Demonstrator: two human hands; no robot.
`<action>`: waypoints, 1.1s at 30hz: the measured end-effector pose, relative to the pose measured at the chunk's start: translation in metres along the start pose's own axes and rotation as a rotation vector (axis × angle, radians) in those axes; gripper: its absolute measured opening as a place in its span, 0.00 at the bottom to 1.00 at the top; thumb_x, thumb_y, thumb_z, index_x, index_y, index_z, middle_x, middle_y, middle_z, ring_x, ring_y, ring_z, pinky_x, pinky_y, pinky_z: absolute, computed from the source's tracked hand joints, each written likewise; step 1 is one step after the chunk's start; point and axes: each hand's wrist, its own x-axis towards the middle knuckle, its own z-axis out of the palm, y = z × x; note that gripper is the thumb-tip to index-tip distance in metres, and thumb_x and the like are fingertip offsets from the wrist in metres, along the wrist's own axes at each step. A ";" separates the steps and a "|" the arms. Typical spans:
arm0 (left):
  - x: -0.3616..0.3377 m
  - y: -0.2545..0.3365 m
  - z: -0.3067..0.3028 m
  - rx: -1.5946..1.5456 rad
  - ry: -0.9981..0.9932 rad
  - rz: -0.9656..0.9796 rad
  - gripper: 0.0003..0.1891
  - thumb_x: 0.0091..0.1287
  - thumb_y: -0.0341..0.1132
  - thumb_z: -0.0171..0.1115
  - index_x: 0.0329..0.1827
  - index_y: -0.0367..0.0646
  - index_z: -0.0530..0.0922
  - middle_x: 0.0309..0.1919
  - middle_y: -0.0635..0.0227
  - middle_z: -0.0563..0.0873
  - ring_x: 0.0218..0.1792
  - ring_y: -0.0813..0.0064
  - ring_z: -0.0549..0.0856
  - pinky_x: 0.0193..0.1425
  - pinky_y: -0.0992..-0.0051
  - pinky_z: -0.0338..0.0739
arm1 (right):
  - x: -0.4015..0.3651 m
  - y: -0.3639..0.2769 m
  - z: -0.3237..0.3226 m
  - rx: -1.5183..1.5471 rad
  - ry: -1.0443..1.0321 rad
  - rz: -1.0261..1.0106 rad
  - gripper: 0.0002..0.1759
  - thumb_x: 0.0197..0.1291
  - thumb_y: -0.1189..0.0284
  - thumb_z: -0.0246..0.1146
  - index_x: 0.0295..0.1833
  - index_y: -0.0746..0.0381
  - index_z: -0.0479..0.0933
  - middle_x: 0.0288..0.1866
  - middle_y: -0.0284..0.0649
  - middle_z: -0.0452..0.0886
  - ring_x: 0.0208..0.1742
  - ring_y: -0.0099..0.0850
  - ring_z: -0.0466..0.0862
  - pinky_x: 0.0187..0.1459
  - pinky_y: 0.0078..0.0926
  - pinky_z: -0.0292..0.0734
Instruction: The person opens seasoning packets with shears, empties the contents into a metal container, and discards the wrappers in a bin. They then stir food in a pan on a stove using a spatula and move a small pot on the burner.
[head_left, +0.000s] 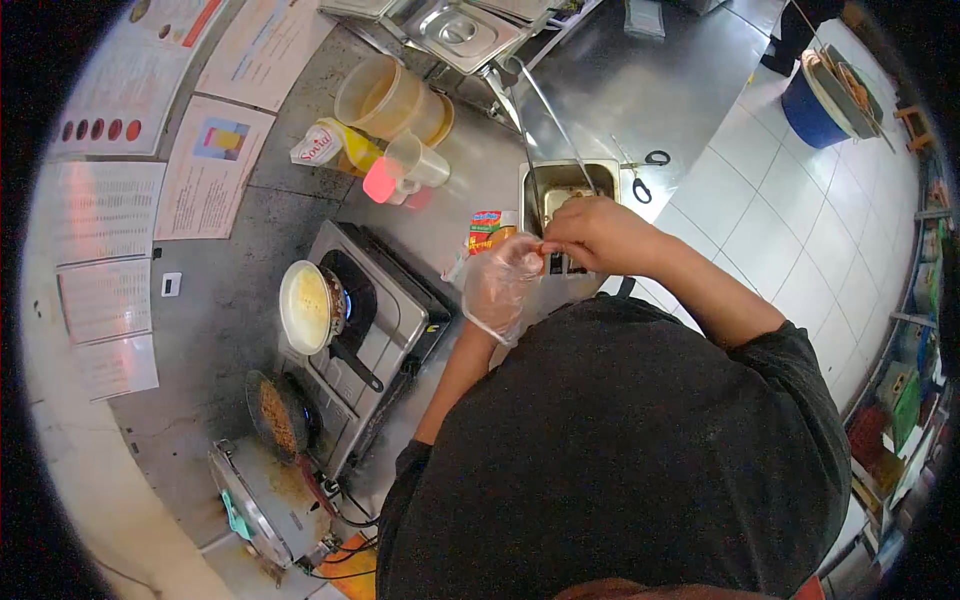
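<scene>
My left hand (498, 285) wears a clear plastic glove, loose at the wrist, its fingers curled in. My bare right hand (605, 238) meets it at the fingertips in a pinch. A small reddish bit shows between the two hands, too small to name. Just beyond them stands a steel food pan (530, 172) with long metal handles leaning out of it; the hands partly hide what is inside. A red and yellow packet (488, 230) lies close to the left hand. Scissors with black handles (643, 190) rest to the right of the pan.
On the left, a gas stove (400, 318) has a lit flame under a tilted pale pan (310, 308). A dark pan (275, 412) with brown food is below it. Behind are a pink-lidded cup (415, 160), an oil pouch (340, 148) and a plastic tub (385, 100). A blue bucket (810, 110) stands on the floor.
</scene>
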 end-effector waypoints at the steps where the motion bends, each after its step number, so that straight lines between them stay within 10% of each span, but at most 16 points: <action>1: 0.002 -0.007 0.000 0.110 -0.029 -0.020 0.13 0.72 0.40 0.66 0.37 0.38 0.81 0.28 0.69 0.83 0.33 0.77 0.83 0.37 0.73 0.75 | -0.002 -0.002 0.001 0.035 -0.003 -0.005 0.07 0.65 0.71 0.64 0.40 0.65 0.81 0.36 0.47 0.83 0.42 0.49 0.83 0.46 0.45 0.77; 6: 0.008 -0.012 0.001 0.086 -0.118 -0.099 0.19 0.72 0.42 0.64 0.26 0.37 0.79 0.19 0.63 0.77 0.22 0.69 0.77 0.29 0.67 0.69 | -0.010 -0.008 -0.009 0.260 -0.080 0.099 0.08 0.66 0.74 0.63 0.45 0.67 0.82 0.42 0.49 0.86 0.46 0.49 0.84 0.49 0.41 0.79; 9: 0.004 -0.016 -0.001 0.215 -0.125 -0.041 0.11 0.74 0.36 0.63 0.36 0.38 0.80 0.27 0.72 0.79 0.28 0.82 0.76 0.31 0.75 0.71 | -0.015 -0.009 -0.023 0.316 -0.126 0.152 0.10 0.66 0.74 0.64 0.49 0.68 0.82 0.45 0.49 0.86 0.47 0.46 0.86 0.49 0.38 0.80; 18: 0.004 -0.032 0.001 0.141 0.191 0.282 0.11 0.75 0.37 0.62 0.39 0.38 0.81 0.32 0.71 0.81 0.30 0.78 0.78 0.34 0.76 0.72 | -0.019 -0.015 -0.051 0.331 -0.018 0.161 0.10 0.65 0.73 0.64 0.49 0.63 0.84 0.44 0.47 0.87 0.45 0.45 0.86 0.48 0.39 0.80; 33: 0.025 -0.024 0.024 -0.897 0.139 -0.333 0.09 0.75 0.36 0.63 0.41 0.38 0.77 0.34 0.63 0.83 0.29 0.74 0.81 0.30 0.75 0.77 | 0.004 -0.011 -0.024 0.180 0.444 0.134 0.09 0.65 0.74 0.66 0.49 0.63 0.84 0.41 0.41 0.87 0.40 0.34 0.85 0.42 0.30 0.77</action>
